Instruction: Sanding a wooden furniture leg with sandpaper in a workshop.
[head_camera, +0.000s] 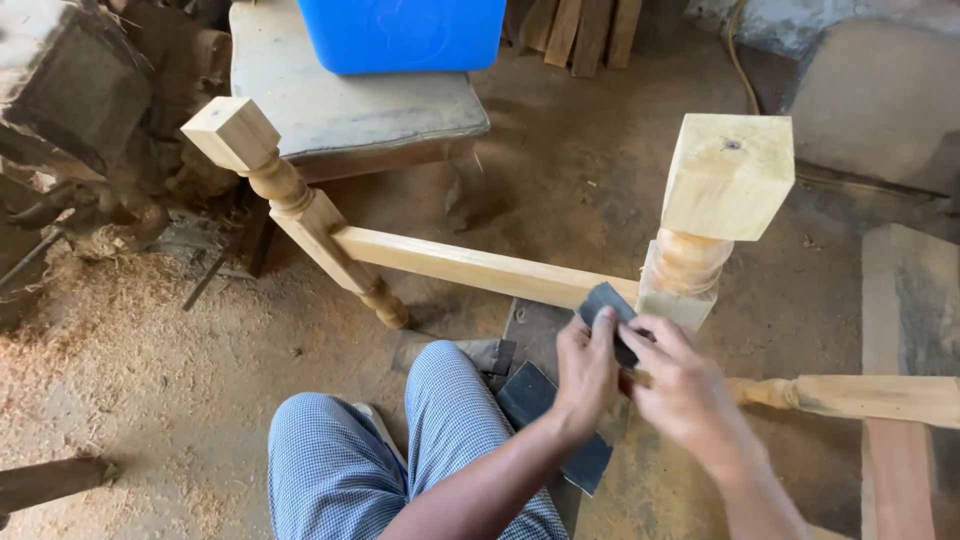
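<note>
- Dark sandpaper (606, 303) lies against the rail (470, 266) where it meets the near turned leg (705, 225).
- Left hand (586, 372) presses fingers on it.
- Right hand (683, 388) pinches its edge.

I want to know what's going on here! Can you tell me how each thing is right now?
left hand: pressing the sandpaper sheet on the wood
right hand: gripping the same sheet
wooden frame: bare, lying on its side
turned leg: pale, unpainted
blue tub: sitting on a stool
floor: covered in sawdust
</note>
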